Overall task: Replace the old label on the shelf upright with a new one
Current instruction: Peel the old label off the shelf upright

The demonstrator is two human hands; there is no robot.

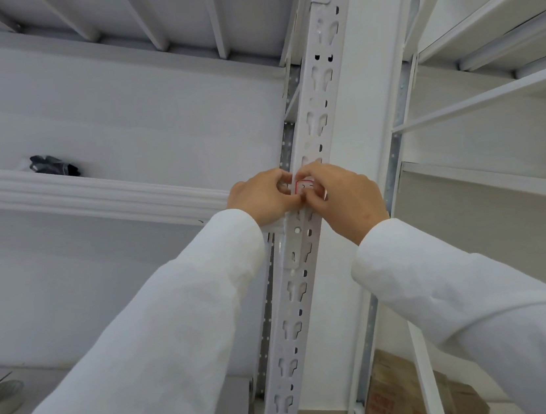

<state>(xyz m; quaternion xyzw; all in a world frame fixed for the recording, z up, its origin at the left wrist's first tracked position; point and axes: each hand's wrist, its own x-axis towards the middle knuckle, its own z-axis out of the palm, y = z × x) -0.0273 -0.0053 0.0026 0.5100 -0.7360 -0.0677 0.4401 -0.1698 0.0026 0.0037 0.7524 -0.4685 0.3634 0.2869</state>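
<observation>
White upright (pixel 311 99), seemingly red-bordered label (pixel 307 186)

Upright (pixel 312 105): frame centre, top to bottom
Label (pixel 306 185): on upright, between hands
Box (pixel 401 397): lower right, behind upright

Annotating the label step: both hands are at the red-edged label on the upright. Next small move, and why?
Probably work the label free at one edge with the fingertips. Both the left hand and the right hand are curled at it on the slotted upright, and it seems to lie flat there. Whether it is the old or the new label cannot be told.
</observation>
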